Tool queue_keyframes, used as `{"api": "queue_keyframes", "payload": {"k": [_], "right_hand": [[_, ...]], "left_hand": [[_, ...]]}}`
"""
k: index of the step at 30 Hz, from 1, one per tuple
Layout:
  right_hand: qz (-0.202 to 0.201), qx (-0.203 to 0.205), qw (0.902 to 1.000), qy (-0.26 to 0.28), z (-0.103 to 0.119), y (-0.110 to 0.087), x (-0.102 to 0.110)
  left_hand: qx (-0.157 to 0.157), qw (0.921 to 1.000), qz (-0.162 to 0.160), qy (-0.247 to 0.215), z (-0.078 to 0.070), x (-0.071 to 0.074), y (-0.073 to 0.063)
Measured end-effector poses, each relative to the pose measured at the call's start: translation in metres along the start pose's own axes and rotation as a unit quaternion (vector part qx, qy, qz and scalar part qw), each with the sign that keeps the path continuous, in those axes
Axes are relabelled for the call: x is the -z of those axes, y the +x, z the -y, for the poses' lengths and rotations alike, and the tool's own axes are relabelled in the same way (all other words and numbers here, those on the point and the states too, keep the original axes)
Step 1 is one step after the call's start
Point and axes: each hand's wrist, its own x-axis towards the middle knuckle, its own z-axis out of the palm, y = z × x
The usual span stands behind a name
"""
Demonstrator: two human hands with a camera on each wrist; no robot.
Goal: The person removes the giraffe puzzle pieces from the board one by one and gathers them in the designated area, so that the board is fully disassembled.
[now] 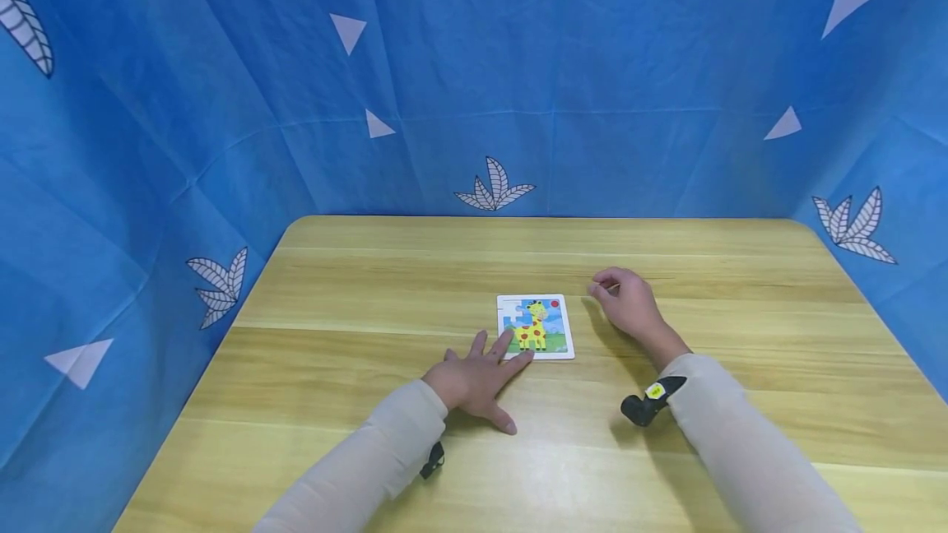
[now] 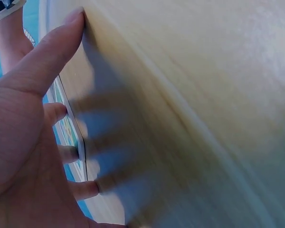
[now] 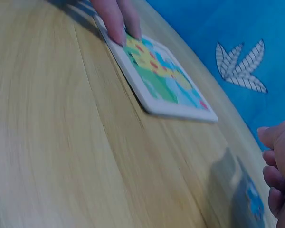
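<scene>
A square giraffe jigsaw puzzle [image 1: 559, 344] in a white frame lies flat on the table, with a pale, unfilled space at its upper left. My left hand [image 1: 480, 379] is spread flat, its fingertips pressing on the near left edge of the frame and its thumb [image 2: 61, 42] out to the side on the wood. To the right of the puzzle my right hand [image 1: 629, 303] is low over the table with bent fingers. In the right wrist view a small blurred blue patch [image 3: 254, 202] shows close by its fingers; I cannot tell whether they grip it.
The wooden table [image 1: 370, 286] has rounded far corners. A blue curtain [image 1: 629, 64] with white leaves and triangles hangs behind it and along both sides. Black wrist cameras are strapped at both cuffs; the right one [image 1: 640, 408] sticks out over the table.
</scene>
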Motion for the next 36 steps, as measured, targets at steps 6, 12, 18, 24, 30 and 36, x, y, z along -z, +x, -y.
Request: {"api": "queue_keyframes", "payload": {"k": [6, 12, 18, 24, 30, 36], "right_hand": [[0.042, 0.027, 0.9985, 0.021, 0.02, 0.004, -0.016], [0.08, 0.054, 0.9951, 0.024, 0.039, 0.004, -0.031], [0.114, 0.069, 0.991, 0.019, 0.052, 0.003, -0.042], [0.14, 0.069, 0.9876, 0.011, 0.055, 0.003, -0.049], [0.162, 0.085, 0.9829, -0.015, 0.059, 0.005, -0.052], [0.184, 0.104, 0.9769, -0.03, 0.059, 0.008, -0.053]], "left_hand": [[-0.002, 0.9999, 0.002, -0.013, 0.001, 0.001, -0.001], [-0.002, 1.0, 0.007, -0.007, 0.001, 0.002, -0.001], [-0.004, 1.0, 0.007, 0.005, 0.001, 0.001, -0.001], [-0.009, 0.9999, 0.007, 0.005, 0.001, 0.002, -0.001], [-0.01, 0.9999, 0.007, 0.009, 0.001, 0.002, -0.001], [-0.009, 0.9998, 0.008, 0.013, 0.002, 0.003, 0.0]]}}
